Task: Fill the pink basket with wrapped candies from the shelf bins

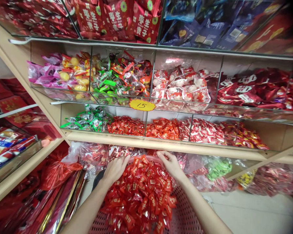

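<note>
A pink plastic basket with holes in its wall stands below me, heaped with small red-wrapped candies. On the left of its far rim, my left hand is closed, its fingers bent over the edge. My right hand grips the same rim further right, thumb and fingers curled around it. Some fingertips of both hands are hidden by the rim and the candies. Just beyond the hands runs the lowest wooden shelf edge, with bins of red candies above it.
Clear-fronted bins of wrapped sweets fill the shelves ahead, one bearing a yellow price tag reading 15. Bagged candies lie under the bottom shelf. At left are a red plastic bag and a slanting wooden shelf post. Pale floor tiles show at right.
</note>
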The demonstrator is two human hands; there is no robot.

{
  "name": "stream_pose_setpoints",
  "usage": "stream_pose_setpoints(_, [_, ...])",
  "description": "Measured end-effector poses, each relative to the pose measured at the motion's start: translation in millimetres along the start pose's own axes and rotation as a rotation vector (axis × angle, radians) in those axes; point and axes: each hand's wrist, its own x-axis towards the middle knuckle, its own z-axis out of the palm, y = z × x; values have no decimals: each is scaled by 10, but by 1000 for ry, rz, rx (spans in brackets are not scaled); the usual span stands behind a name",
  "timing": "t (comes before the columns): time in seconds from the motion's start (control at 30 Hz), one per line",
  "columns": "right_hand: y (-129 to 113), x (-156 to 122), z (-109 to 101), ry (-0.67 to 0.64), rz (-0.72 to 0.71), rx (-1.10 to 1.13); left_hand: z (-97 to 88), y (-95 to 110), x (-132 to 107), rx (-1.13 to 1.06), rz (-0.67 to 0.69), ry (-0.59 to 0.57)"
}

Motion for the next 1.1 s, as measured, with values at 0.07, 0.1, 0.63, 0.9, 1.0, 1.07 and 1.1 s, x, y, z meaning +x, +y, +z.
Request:
stream_pose_setpoints(0.07, [-15,17,-50,27,162,194,4,-6,4,2,2,4])
stream_pose_setpoints(0.1, [-25,25,-81,35,221,284,8,-10,6,2,2,5])
stream_pose_setpoints(0.63, [266,110,-346,33,-204,-346,5,0,10,-20,20,16])
stream_pose_setpoints(0.9, [181,-21,-380,-170,-173,-585,13,-15,21,-32,35,28])
stream_pose_setpoints(1.0, [224,-21,-366,-175,-169,-576,12,-15,18,-31,47,28])
stream_pose_setpoints(1.07, [244,-14,-349,-157,-175,-556,12,-12,14,-22,48,27])
stream_pose_setpoints(1.1, [240,-11,-340,-146,-178,-547,11,-10,11,-16,46,25])
